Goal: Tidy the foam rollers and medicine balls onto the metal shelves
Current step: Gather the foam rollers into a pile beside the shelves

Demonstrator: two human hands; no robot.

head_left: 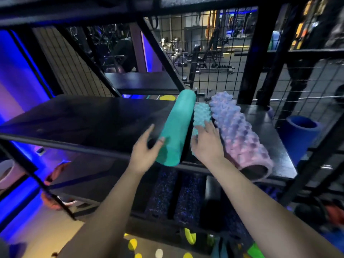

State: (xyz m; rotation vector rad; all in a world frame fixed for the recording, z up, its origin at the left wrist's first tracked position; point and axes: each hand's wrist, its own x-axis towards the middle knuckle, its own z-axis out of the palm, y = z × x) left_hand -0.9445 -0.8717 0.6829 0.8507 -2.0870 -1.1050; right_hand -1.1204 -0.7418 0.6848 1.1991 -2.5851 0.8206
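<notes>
Head view: on the metal shelf (83, 118), three foam rollers lie side by side toward the right end: a smooth teal roller (176, 127), a short knobbed teal roller (202, 114) and a long pink-lilac knobbed roller (240, 135). The left grip (144, 151) is released, fingers spread, thumb at the smooth roller's near end. The right grip (206, 144) rests flat-fingered on the short one, clasping nothing. The rollers look light, springy and sturdy; the smooth one may roll, so a hold round its middle seems best.
</notes>
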